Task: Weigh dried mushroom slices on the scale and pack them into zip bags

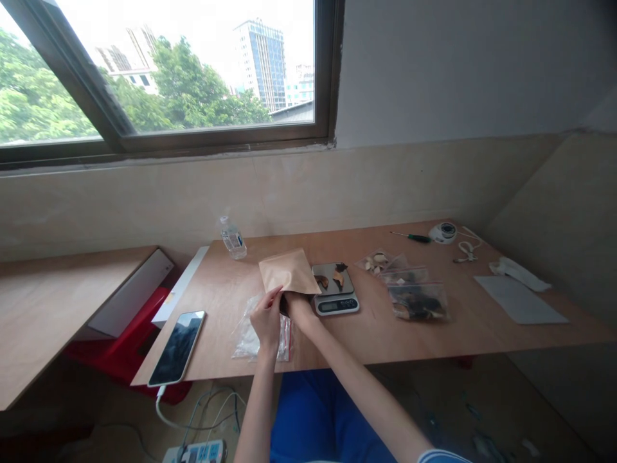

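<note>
Head view: you look down over a plywood bench (376,334) under a window, both of your hands meeting at its near middle.
Left hand (267,319): your fingers pinch the near edge of a brown paper pouch (288,271), closed on it from the left side.
Right hand (295,303): mostly hidden beneath the pouch's mouth; it seems to grip or reach into the opening, but you cannot tell how wide the fingers stand.
Pouch: held tilted up off the bench with its open end toward you, which looks like a way to keep the mouth spread between the two hands.
Clear zip bag (255,334): lies flat on the bench right under your left hand, just beside the pouch.
Digital scale (335,289): just right of the pouch, with a few dark dried pieces (340,273) resting on its platform, near enough that your right hand is just beside it.
Filled bags (417,301): clear bags of similar pieces lie further right, apart from the scale.
Phone (177,347): lies at the near left corner, its cable hanging off the edge.
Water bottle (232,238): stands at the back by the wall.
Screwdriver (412,237): far right rear, well apart from your hands.
</note>
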Motion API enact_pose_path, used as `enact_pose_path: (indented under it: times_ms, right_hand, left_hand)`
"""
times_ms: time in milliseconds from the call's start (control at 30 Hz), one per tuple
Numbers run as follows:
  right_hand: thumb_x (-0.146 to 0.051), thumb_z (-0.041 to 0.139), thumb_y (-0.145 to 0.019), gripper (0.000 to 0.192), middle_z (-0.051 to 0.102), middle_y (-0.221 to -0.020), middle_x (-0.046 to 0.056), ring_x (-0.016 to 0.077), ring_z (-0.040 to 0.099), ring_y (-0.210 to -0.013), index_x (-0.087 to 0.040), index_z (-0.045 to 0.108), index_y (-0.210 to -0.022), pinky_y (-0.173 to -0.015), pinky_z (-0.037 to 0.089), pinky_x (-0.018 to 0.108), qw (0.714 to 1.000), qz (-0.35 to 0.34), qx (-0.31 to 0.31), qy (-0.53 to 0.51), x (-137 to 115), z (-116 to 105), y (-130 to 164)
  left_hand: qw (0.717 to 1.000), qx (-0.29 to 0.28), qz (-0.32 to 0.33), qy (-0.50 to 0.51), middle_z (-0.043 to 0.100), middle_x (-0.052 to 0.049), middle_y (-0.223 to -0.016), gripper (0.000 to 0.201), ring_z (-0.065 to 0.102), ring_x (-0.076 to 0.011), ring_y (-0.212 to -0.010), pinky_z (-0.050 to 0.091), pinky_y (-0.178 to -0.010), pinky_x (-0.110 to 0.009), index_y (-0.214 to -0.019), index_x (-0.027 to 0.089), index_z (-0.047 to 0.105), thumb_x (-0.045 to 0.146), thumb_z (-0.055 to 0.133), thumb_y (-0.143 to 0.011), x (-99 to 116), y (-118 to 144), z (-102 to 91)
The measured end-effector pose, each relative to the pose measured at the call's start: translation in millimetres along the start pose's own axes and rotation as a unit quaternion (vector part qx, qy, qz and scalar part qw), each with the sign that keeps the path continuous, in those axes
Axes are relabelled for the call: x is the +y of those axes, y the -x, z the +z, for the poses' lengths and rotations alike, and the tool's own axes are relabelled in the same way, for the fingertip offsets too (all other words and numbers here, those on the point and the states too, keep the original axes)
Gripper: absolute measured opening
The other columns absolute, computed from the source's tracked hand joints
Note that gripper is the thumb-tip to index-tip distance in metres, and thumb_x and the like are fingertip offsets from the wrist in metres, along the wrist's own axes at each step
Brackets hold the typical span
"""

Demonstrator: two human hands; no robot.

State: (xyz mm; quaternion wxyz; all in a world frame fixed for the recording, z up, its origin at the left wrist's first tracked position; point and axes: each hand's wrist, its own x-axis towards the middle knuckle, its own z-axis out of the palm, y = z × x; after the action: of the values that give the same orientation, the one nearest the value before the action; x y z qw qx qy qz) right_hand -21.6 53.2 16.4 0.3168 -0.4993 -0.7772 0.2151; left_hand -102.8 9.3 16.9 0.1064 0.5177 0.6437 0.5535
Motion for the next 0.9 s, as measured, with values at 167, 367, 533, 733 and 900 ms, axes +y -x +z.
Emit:
enact_pose_path:
  times_ms: [167,367,533,733,900]
  right_hand:
    - [-0.011,0.045,-0.087,0.027,0.063,-0.099,0.012,0.0234,0.062,-0.088,-0.018,0.063,-0.106,-0.077,0.047,0.033,0.998,0.012,-0.029,0.048,-2.5,-14.1,32.1]
    - [-0.006,0.048,-0.083,0.029,0.060,-0.097,0.006,0.0197,0.056,-0.091,-0.024,0.066,-0.097,-0.081,0.046,0.031,1.000,-0.020,0.003,0.010,-1.2,-29.7,42.9]
    - [-0.009,0.049,-0.084,0.025,0.062,-0.090,0.003,0.0177,0.056,-0.090,-0.023,0.067,-0.093,-0.083,0.046,0.032,0.992,-0.052,0.046,-0.107,7.2,-38.3,49.3]
    - [-0.024,0.052,-0.084,0.018,0.064,-0.101,0.004,0.0162,0.060,-0.094,-0.022,0.059,-0.100,-0.082,0.048,0.030,0.961,-0.031,0.083,-0.261,18.4,-75.7,72.9]
    - [-0.029,0.059,-0.078,0.024,0.064,-0.095,0.006,0.0167,0.061,-0.089,-0.020,0.053,-0.099,-0.081,0.048,0.031,0.946,0.030,0.187,-0.264,66.2,-95.1,51.9]
  left_hand:
    - [1.000,-0.018,0.000,0.008,0.072,0.001,-0.085,0.022,0.065,-0.0144,-0.072,0.047,-0.066,-0.023,-0.091,0.027,0.071,0.037,0.055,-0.080,-1.6,-2.7,0.7]
    - [1.000,-0.021,0.017,-0.007,0.072,0.000,-0.086,0.022,0.065,-0.0148,-0.073,0.047,-0.065,-0.023,-0.092,0.027,0.070,0.037,0.054,-0.080,-1.9,-6.4,3.0]
    - [0.999,-0.024,0.010,-0.019,0.072,0.001,-0.083,0.023,0.064,-0.0139,-0.069,0.046,-0.063,-0.023,-0.091,0.027,0.071,0.038,0.054,-0.080,0.1,-9.1,5.0]
    - [1.000,-0.019,-0.012,0.002,0.072,0.001,-0.083,0.022,0.064,-0.0145,-0.071,0.046,-0.065,-0.023,-0.091,0.026,0.071,0.037,0.056,-0.079,0.9,-13.2,4.8]
    - [1.000,0.009,-0.020,-0.008,0.072,0.001,-0.078,0.020,0.063,-0.0139,-0.066,0.045,-0.063,-0.022,-0.088,0.025,0.072,0.036,0.059,-0.077,1.2,-16.1,3.1]
